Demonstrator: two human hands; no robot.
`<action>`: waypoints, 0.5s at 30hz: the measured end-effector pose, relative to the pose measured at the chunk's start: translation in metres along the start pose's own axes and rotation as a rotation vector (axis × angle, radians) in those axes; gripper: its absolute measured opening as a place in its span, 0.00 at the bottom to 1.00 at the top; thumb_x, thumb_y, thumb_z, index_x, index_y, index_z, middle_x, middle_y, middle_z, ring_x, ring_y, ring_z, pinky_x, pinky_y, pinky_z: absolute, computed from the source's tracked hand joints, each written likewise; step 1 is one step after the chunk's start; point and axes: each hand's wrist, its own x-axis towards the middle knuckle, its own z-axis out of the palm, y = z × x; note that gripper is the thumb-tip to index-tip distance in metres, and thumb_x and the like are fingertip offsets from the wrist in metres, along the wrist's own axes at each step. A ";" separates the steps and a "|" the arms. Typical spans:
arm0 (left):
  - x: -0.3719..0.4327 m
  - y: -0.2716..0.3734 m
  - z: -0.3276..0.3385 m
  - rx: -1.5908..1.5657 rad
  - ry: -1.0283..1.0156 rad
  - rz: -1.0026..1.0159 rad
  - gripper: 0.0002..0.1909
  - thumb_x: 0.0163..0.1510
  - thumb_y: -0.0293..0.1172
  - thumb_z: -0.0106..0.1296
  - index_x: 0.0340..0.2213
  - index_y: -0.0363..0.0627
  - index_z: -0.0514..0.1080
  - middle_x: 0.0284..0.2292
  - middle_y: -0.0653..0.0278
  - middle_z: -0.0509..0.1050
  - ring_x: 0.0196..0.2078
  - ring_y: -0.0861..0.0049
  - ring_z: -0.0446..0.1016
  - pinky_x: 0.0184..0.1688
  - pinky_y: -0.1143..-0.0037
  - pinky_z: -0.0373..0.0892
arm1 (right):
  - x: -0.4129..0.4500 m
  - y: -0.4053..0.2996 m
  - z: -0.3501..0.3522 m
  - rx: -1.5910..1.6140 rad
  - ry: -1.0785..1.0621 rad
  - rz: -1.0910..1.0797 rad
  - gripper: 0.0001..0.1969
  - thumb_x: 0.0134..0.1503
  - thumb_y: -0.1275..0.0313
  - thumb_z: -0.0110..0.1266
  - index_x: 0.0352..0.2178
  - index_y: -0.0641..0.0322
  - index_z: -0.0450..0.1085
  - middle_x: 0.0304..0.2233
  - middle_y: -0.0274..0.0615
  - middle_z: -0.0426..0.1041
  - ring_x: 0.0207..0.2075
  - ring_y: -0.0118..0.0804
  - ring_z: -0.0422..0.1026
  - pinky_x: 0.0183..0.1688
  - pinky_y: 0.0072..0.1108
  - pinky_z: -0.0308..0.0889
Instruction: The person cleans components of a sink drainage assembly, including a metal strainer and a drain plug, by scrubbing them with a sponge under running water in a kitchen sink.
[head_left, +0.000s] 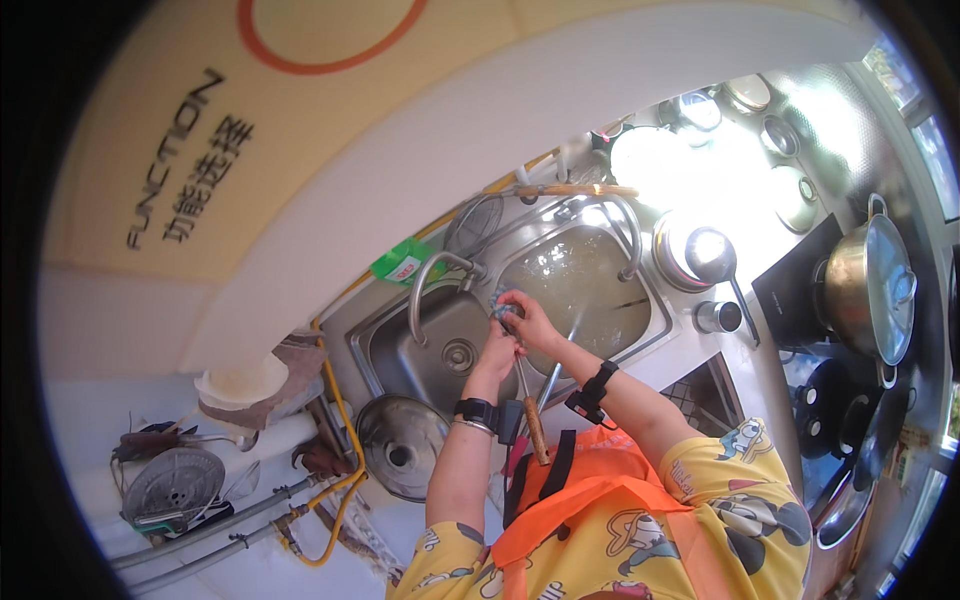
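Note:
Both my hands meet above the divider of a steel double sink. My left hand grips the metal shaft of a utensil whose wooden handle points down towards my apron. My right hand presses a bluish-grey cloth or scrubber around the utensil's far end, which is hidden. Cloudy water fills the right basin. In the left basin the bare drain shows. Another steel shaft leans over the front edge into the water; its end is not clear.
A curved faucet arches over the left basin. The steel pan lid sits at the sink's left front. A ladle, steel cup and lidded pot stand to the right. Yellow gas piping runs at left.

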 end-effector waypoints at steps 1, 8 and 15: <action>-0.004 0.006 0.014 0.006 -0.011 -0.004 0.37 0.51 0.13 0.30 0.56 0.68 0.40 0.39 0.58 0.60 0.22 0.83 0.60 0.24 0.81 0.62 | 0.009 0.009 -0.007 -0.003 0.013 -0.002 0.14 0.49 0.83 0.49 0.38 0.60 0.63 0.32 0.38 0.68 0.34 0.28 0.66 0.39 0.21 0.63; -0.015 0.019 0.013 -0.217 -0.040 0.029 0.37 0.51 0.12 0.29 0.55 0.69 0.41 0.39 0.56 0.61 0.21 0.85 0.57 0.23 0.83 0.60 | 0.014 0.030 -0.017 -0.324 0.428 -0.061 0.13 0.45 0.82 0.50 0.35 0.63 0.62 0.34 0.49 0.66 0.38 0.48 0.66 0.43 0.30 0.61; -0.017 0.010 0.001 -0.239 0.128 -0.038 0.34 0.52 0.12 0.31 0.54 0.66 0.44 0.40 0.51 0.63 0.18 0.87 0.54 0.21 0.85 0.58 | 0.014 0.045 -0.038 -0.512 0.142 -0.073 0.15 0.44 0.81 0.50 0.36 0.62 0.63 0.36 0.50 0.66 0.40 0.51 0.67 0.41 0.32 0.63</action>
